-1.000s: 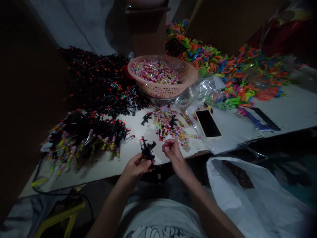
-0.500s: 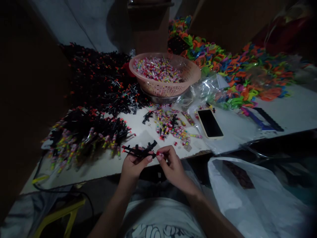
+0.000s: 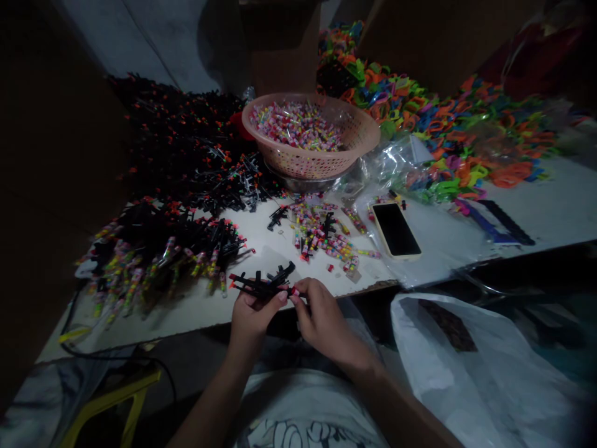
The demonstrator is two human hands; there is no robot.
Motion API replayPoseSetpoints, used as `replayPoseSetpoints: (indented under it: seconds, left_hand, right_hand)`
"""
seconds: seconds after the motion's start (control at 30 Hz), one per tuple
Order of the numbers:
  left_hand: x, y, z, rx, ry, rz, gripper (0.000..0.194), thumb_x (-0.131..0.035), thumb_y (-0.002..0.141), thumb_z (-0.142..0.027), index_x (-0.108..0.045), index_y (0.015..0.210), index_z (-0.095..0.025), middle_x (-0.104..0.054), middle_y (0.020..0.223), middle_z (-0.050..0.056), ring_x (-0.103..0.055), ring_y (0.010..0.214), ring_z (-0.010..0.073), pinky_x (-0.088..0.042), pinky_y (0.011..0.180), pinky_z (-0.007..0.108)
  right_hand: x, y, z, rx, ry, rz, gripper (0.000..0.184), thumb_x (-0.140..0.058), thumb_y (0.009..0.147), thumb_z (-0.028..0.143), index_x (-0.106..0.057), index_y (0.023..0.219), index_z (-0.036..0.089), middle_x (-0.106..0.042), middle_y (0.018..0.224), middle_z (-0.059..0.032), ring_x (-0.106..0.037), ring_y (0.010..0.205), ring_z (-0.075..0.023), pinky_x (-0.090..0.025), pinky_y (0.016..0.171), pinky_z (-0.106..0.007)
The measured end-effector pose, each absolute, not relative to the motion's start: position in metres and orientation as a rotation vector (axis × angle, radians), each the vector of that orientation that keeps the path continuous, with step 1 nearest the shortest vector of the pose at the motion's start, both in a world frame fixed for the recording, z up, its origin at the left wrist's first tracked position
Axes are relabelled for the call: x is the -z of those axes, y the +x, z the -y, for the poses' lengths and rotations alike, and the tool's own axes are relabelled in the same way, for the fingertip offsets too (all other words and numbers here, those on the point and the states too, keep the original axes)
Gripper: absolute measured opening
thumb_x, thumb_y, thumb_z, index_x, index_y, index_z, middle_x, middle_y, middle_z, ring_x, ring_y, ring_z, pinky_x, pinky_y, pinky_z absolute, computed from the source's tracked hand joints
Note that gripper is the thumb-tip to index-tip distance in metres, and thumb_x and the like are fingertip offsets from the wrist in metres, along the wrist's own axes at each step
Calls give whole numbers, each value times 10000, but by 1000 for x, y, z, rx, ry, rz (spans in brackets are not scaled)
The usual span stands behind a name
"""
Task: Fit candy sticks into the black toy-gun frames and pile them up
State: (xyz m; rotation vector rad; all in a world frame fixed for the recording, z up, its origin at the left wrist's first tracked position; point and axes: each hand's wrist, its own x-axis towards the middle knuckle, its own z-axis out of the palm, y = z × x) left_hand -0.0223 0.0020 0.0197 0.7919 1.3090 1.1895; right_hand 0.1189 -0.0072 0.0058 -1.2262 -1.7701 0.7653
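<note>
My left hand (image 3: pixel 254 313) is closed around black toy guns (image 3: pixel 261 285) with red-orange tips, held over the table's front edge. At their right end, my right hand (image 3: pixel 317 311) pinches a small candy tube (image 3: pixel 295 292) with a red end, mostly hidden by the fingers. The tube meets the black plastic between both hands. Just beyond lies a loose heap of candy tubes (image 3: pixel 333 246) with a few black toy guns among them. To the left, a pile of toy guns with candy tubes attached (image 3: pixel 163 261) rests near the edge.
A pink perforated basket (image 3: pixel 308 163) full of candy tubes stands on a metal bowl. Behind left is a large heap of black toy guns (image 3: pixel 181 143); at right, colourful plastic pieces (image 3: pixel 448 137). A phone (image 3: pixel 396 230) lies on clear plastic. A white bag (image 3: pixel 429 348) hangs below the edge.
My right hand has shifted slightly left and turned, bringing the candy tube closer against the toy guns. My left hand keeps its grip almost in place.
</note>
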Motion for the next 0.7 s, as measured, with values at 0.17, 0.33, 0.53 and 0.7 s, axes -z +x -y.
replayPoseSetpoints:
  seconds: [0.17,0.33,0.53,0.7]
  left_hand:
    - [-8,-18,-3,-1225,596,-1216,373,-804,585,-266,-684,911,-128,-735,915,74,-671,869,219,-520,812,328]
    - [1,-12,-3,-1213,510,-1166,407,-814,578,-266,-669,931,-125,-727,893,71,-677,807,191,-536,743,289]
    - [6,-12,-6,-1198,508,-1197,414,-807,599,-278,-625,929,-108,-707,821,54,-678,745,164,-549,710,258]
    - [2,-30,-11,-1229,594,-1293,453,-774,640,-349,-571,1004,-172,-671,842,20,-692,727,193,-559,596,259]
  right_hand:
    - [-2,113,6,-618,-1383,1931,137,-491,873,232,-466,1008,239,-556,973,-96,-509,922,-280,-425,814,-459]
    - [6,116,3,-623,-1495,1896,62,-506,856,232,-478,911,235,-563,872,-88,-504,846,-276,-420,756,-434]
    - [11,119,-4,-848,-1445,1835,48,-549,858,246,-506,849,226,-608,838,-53,-548,804,-224,-432,727,-353]
    - [6,183,-50,-789,-1542,1721,358,-634,798,422,-535,1060,199,-606,1053,-91,-579,932,-228,-454,791,-359]
